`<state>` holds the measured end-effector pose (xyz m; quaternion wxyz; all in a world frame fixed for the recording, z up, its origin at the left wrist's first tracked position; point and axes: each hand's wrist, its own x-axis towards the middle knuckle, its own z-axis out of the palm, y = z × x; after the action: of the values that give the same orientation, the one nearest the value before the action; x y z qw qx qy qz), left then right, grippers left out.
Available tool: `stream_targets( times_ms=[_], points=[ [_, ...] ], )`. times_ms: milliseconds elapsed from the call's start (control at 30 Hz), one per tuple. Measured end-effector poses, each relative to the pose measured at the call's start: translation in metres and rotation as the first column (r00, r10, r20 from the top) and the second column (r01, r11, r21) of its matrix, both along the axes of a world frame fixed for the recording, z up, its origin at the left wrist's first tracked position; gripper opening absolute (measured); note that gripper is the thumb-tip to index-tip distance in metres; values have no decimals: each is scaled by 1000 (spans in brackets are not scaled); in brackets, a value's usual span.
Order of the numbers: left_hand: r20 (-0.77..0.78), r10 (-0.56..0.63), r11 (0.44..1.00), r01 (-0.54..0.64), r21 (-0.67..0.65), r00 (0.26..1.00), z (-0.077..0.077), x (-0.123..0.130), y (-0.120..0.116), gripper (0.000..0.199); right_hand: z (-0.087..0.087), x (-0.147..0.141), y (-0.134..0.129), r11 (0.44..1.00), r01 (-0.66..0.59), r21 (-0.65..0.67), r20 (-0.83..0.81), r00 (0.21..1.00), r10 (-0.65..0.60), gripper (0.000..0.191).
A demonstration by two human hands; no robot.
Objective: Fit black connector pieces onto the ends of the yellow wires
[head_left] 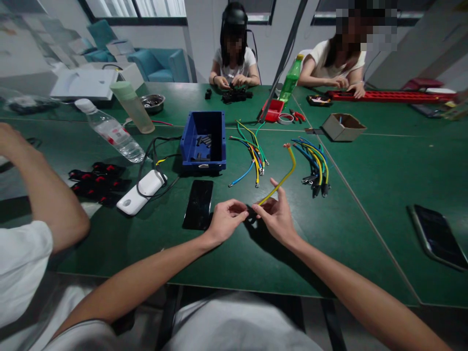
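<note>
A yellow wire with a bare copper end rises from my right hand, whose thumb and fingers pinch its lower part. Close beside it, my left hand has its fingertips pinched together at the wire's lower end. Something small and dark shows between the two hands, too unclear to name. Beyond them lies a loose bunch of coloured wires with metal lugs. To the right is a second bunch of wires with black sleeved ends. A blue bin holds several short black tubes.
A black phone lies left of my hands, near a white power bank with a black cable. Bottles stand at the left. A cardboard box and another phone are to the right. Co-workers sit across and at my left.
</note>
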<state>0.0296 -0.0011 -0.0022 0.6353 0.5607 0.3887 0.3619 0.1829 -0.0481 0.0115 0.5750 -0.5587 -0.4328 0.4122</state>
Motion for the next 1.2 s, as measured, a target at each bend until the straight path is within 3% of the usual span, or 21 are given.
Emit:
stream_targets(
  times_ms=[200, 367, 567, 767, 967, 1033, 1200],
  points=[
    [-67, -16, 999, 19, 41, 998, -2, 1, 1, 14, -3, 0, 4, 1000, 2, 4, 60, 998, -2, 84],
    [-175, 7, 985, 24, 170, 984, -5, 1, 0, 6, -8, -1, 7, 1000, -15, 28, 103, 995, 12, 77],
    [-169, -12, 964, 56, 260, 985, -6, 0, -4, 6, -7, 2, 4, 1000, -7, 20, 172, 985, 3, 80],
    [-248, -53, 901, 153, 405, 967, 6, 0, -8, 9, -7, 6, -1, 1000, 9, 22, 151, 988, -12, 80],
    [-346, 8, 813, 195, 549, 938, 26, 6, 3, 13, 0, 15, -1, 997, 51, 59, 141, 988, -59, 82],
    [-304, 85, 774, 129, 619, 949, 36, 8, 13, 13, 3, 20, 0, 995, 78, 57, 123, 989, -84, 84],
    [-36, 276, 683, -170, 711, 960, 68, 10, 61, 10, 9, 31, 4, 990, 133, 42, 91, 986, -136, 88]
  ],
)
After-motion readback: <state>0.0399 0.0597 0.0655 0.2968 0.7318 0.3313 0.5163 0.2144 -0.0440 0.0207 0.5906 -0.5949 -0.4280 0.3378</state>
